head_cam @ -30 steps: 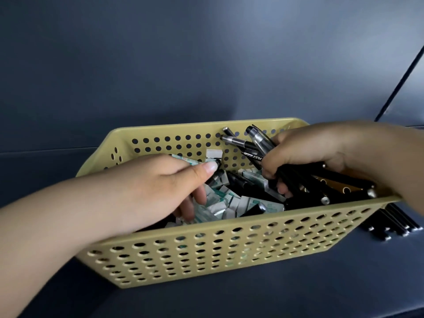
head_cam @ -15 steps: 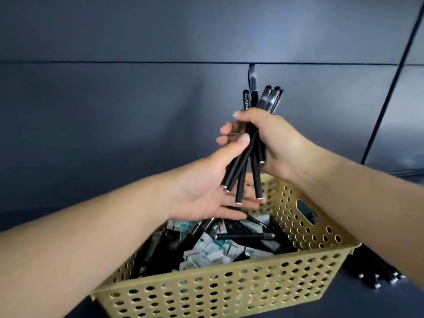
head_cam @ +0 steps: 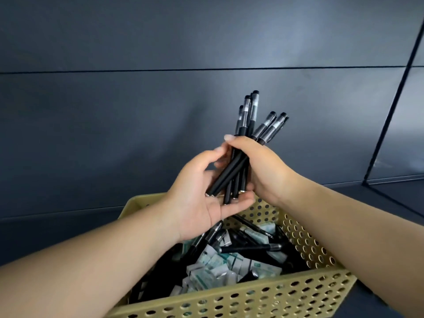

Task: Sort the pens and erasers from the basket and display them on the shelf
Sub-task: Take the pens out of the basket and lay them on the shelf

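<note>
Your right hand point(head_cam: 259, 166) has its grip wrapped round the middle of a bundle of black pens point(head_cam: 245, 143), fingers curled tight on the barrels. The pens stand nearly upright above the basket point(head_cam: 263, 297), caps fanned out at the top, butt ends pointing down into your left hand point(head_cam: 202, 198). That hand is open, palm up, cupped right under the ends and touching them (a stop to square them against, by the look of it). The bundle's long axis runs up and down, so it needs tipping level before it goes on the shelf point(head_cam: 390, 203), which lies off to your right. Erasers point(head_cam: 218, 267) and more loose pens point(head_cam: 250, 247) remain in the basket.
</note>
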The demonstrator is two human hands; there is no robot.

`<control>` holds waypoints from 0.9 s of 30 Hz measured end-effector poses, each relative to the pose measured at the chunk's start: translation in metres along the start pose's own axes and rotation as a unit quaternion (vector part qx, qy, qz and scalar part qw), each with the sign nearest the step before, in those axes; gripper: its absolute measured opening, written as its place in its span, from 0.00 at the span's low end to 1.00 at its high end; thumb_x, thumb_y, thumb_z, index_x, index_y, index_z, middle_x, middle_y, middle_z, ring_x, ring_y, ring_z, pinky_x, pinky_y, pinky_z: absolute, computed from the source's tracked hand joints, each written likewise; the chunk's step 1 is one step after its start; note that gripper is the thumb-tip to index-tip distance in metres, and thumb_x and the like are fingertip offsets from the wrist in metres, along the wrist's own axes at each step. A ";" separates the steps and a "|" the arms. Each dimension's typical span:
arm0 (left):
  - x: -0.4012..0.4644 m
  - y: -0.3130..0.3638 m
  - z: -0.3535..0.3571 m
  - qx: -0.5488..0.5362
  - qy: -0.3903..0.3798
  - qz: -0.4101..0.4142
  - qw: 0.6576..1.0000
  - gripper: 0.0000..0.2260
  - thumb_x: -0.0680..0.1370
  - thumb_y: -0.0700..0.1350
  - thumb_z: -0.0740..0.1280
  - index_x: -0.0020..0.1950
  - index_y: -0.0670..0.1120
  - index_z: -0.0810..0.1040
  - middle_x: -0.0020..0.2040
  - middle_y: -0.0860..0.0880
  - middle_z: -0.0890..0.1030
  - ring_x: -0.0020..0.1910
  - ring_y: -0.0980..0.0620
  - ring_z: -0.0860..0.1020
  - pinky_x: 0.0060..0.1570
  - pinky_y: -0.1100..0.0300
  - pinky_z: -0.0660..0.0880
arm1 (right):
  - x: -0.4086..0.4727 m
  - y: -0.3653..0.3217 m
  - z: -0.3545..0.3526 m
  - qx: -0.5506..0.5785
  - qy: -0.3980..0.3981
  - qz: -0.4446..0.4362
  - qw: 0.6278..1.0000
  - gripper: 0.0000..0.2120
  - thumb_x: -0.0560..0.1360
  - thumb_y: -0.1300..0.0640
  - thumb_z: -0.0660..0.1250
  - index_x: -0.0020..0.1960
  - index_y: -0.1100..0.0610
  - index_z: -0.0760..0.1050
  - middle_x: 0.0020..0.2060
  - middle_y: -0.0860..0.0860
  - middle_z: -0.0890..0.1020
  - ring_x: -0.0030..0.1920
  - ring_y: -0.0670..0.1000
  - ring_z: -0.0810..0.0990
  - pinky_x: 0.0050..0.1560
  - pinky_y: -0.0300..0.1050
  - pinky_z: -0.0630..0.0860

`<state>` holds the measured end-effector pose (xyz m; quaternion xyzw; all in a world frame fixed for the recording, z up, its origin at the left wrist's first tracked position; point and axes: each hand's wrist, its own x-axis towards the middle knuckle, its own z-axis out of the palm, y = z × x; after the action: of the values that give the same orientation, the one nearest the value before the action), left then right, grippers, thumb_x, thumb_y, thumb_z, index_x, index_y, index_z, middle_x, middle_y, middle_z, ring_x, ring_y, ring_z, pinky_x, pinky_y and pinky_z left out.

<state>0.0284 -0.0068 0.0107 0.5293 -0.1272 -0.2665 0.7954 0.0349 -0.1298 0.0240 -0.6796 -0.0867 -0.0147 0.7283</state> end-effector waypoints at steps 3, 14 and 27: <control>-0.005 -0.002 0.008 0.055 0.019 0.017 0.998 0.15 0.77 0.52 0.62 0.53 0.42 0.76 0.31 0.47 0.77 0.25 0.55 0.73 0.25 0.65 0.73 | 0.002 0.001 -0.004 -0.005 -0.026 0.007 1.000 0.17 0.77 0.46 0.57 0.38 0.52 0.79 0.35 0.51 0.77 0.32 0.52 0.71 0.27 0.39 0.68; -0.005 0.000 0.008 0.147 0.012 -0.002 0.989 0.15 0.68 0.55 0.64 0.40 0.43 0.71 0.25 0.51 0.65 0.21 0.58 0.61 0.20 0.69 0.57 | 0.000 -0.013 -0.017 0.227 -0.069 -0.048 0.970 0.09 0.64 0.51 0.64 0.39 0.57 0.76 0.40 0.55 0.83 0.41 0.53 0.82 0.48 0.47 0.78; -0.009 0.002 0.006 0.219 -0.080 -0.052 0.971 0.03 0.67 0.44 0.71 0.36 0.44 0.81 0.32 0.44 0.82 0.33 0.50 0.81 0.42 0.54 0.80 | -0.012 -0.011 0.001 0.095 -0.054 -0.069 0.992 0.05 0.75 0.59 0.63 0.40 0.57 0.72 0.34 0.51 0.83 0.37 0.50 0.82 0.50 0.54 0.79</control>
<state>0.0186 -0.0052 0.0160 0.6735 -0.2185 -0.3146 0.6323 0.0215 -0.1307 0.0335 -0.5993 -0.1732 -0.0198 0.7813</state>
